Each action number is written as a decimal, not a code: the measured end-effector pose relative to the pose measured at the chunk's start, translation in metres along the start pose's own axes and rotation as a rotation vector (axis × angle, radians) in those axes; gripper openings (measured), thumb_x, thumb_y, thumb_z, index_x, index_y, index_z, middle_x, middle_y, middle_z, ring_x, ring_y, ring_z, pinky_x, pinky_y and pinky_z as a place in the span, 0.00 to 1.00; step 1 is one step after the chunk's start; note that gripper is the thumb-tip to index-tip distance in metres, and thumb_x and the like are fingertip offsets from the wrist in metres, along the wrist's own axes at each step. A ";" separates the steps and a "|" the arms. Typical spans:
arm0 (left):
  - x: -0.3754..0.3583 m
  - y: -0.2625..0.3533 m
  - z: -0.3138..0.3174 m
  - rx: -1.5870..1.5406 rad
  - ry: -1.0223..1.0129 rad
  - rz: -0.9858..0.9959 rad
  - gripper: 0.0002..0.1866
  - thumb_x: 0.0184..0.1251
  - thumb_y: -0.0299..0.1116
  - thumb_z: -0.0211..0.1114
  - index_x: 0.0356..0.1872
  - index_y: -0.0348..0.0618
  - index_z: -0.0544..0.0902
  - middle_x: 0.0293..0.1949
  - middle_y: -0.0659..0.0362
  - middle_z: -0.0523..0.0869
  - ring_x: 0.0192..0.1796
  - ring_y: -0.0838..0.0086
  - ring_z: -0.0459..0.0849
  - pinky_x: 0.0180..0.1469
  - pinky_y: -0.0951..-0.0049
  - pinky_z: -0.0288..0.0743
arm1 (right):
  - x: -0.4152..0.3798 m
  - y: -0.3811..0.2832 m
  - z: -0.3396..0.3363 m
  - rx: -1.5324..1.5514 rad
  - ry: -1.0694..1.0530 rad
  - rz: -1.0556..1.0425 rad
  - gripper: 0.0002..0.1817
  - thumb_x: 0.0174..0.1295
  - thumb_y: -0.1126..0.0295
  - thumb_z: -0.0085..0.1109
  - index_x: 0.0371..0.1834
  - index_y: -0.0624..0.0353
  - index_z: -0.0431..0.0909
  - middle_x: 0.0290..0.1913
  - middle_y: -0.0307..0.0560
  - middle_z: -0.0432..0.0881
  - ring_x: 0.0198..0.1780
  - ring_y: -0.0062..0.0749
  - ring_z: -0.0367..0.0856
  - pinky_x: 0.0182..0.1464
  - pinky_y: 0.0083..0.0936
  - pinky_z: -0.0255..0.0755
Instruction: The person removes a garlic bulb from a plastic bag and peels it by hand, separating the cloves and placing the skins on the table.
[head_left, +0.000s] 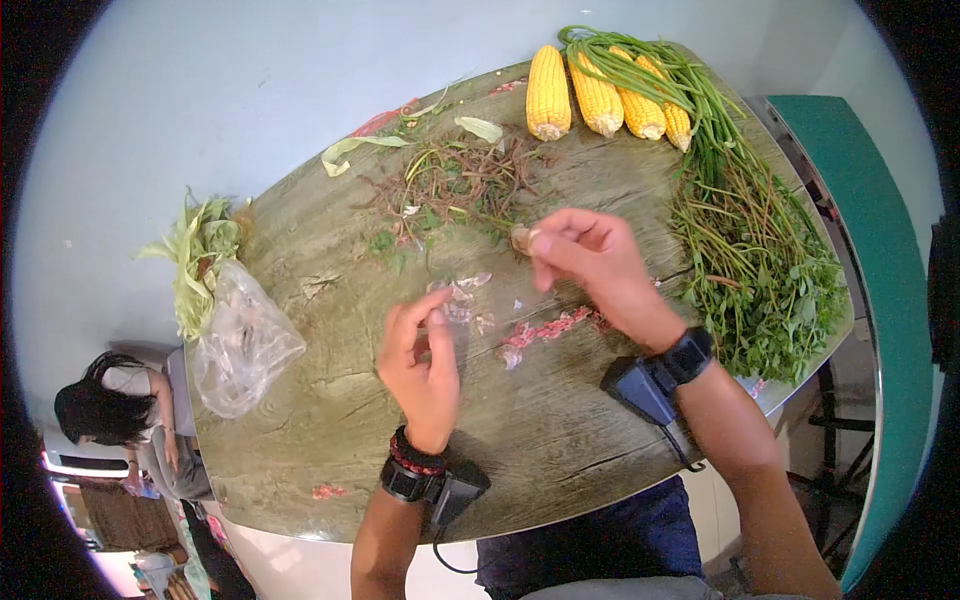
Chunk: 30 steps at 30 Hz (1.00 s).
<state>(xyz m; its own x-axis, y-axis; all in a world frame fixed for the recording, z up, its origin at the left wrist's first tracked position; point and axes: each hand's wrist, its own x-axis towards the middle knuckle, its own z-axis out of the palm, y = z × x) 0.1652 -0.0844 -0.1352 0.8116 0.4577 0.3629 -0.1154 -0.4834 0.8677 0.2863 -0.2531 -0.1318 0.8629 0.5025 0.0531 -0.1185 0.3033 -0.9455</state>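
Pinching a roundish, brownish piece [520, 239] with right hand [600, 262] fingertips, inside the wood-grained tabletop [550, 425] edges, we cannot tell left hand [418, 358] grip.

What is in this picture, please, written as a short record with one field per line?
left hand: above the table, beside papery peelings; grip unclear
right hand: pinching a small pale piece
corn: four husked ears, far right
greens: leafy bundle, right edge
scraps: heap of trimmings, beyond the hands
bag: clear plastic bag, left edge, against corn husks
background: another person, left
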 end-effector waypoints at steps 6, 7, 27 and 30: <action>0.004 -0.001 0.000 0.076 -0.119 0.282 0.16 0.57 0.13 0.53 0.42 0.40 0.84 0.37 0.59 0.79 0.36 0.76 0.79 0.35 0.80 0.72 | -0.040 -0.048 -0.034 -1.096 0.246 -0.043 0.11 0.53 0.67 0.68 0.34 0.61 0.79 0.27 0.50 0.83 0.28 0.38 0.83 0.34 0.31 0.75; 0.003 0.000 -0.002 0.076 -0.165 0.261 0.17 0.56 0.13 0.52 0.41 0.39 0.84 0.37 0.58 0.78 0.37 0.76 0.79 0.35 0.79 0.72 | -0.048 -0.052 -0.036 -1.233 0.255 -0.035 0.11 0.52 0.68 0.68 0.33 0.61 0.78 0.27 0.52 0.83 0.28 0.42 0.83 0.34 0.34 0.75; 0.006 -0.011 -0.004 -0.220 0.241 -0.086 0.10 0.76 0.30 0.48 0.46 0.39 0.78 0.29 0.68 0.71 0.31 0.85 0.67 0.35 0.83 0.62 | -0.037 -0.023 0.017 -0.994 -0.282 -0.391 0.10 0.53 0.79 0.57 0.39 0.61 0.79 0.36 0.51 0.81 0.35 0.47 0.81 0.38 0.37 0.74; 0.009 -0.014 -0.006 -0.275 0.259 -0.074 0.11 0.77 0.31 0.46 0.46 0.40 0.78 0.27 0.68 0.71 0.31 0.85 0.67 0.34 0.82 0.61 | -0.008 -0.002 0.035 -0.869 -0.406 -0.264 0.10 0.55 0.78 0.54 0.39 0.62 0.81 0.35 0.50 0.84 0.36 0.46 0.83 0.40 0.38 0.76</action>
<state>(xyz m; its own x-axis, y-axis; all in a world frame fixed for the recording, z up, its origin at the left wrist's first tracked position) 0.1709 -0.0693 -0.1420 0.6562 0.6743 0.3387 -0.2391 -0.2400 0.9409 0.2629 -0.2292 -0.1190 0.5570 0.7927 0.2478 0.5938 -0.1715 -0.7861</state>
